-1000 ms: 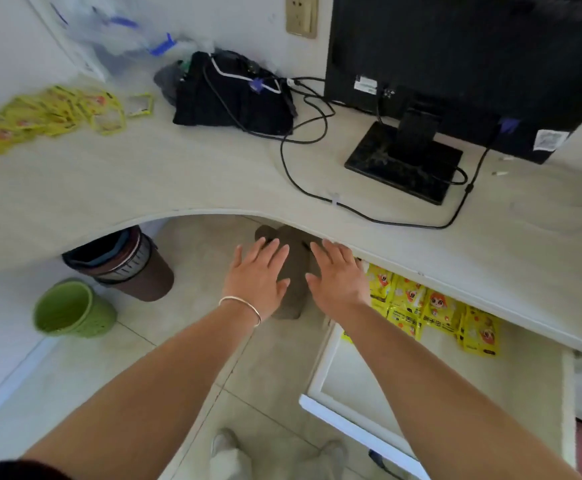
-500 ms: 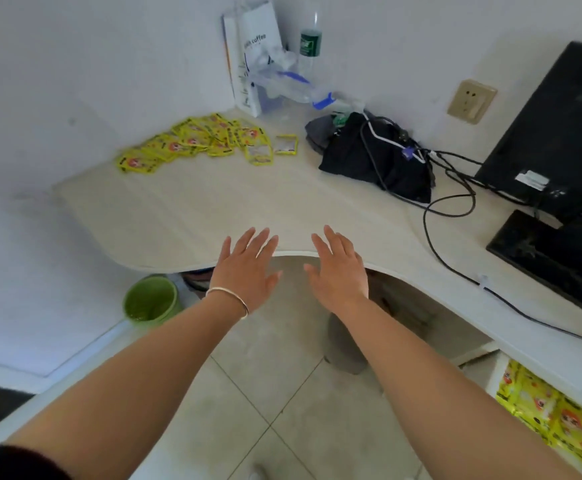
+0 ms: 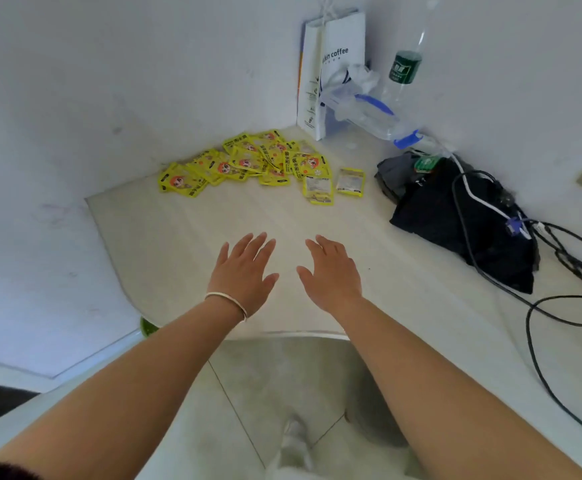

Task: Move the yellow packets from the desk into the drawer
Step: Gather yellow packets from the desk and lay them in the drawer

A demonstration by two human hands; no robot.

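Room: white walls met in a corner behind a pale worktop [image 3: 185, 237], with tiled floor [image 3: 282, 375] showing under its curved front edge.
Left grip: the left grip [image 3: 244, 275] hovered palm-down over the worktop, fingers straight and spread, holding nothing; a thin bracelet [image 3: 227, 303] sat on its wrist.
Right grip: the right grip [image 3: 331, 275] hung just beside it, fingers relaxed and open, also empty.
Packets: the yellow packets [image 3: 248, 164] lay in an overlapping heap on the worktop, ahead of both grips and well apart from them, close to the back walls.
Long axis: the heap ran as a band crosswise to the reach, from ahead-left of the left grip to ahead of the right one.
Strays: two loose packets [image 3: 318, 190] lay face-down at the band's right end, straight ahead of the right grip and the nearest pieces to it.
Nearer grip: the left looked better placed for the main heap and the right for the strays; both needed a forward reach.
Beyond: a paper bag [image 3: 331, 71] and a clear bottle [image 3: 405, 67] stood past the heap in the corner.
Right of the grips: a black bag [image 3: 456, 220] and cables [image 3: 559, 299] lay clear of the reach line.
Drawer: it was out of view.
Change: a second ago both grips hung over the floor beside the open drawer, where some packets already lay; half a second ago they were at the worktop's edge; now they were over the worktop and the view had turned left to the heap.
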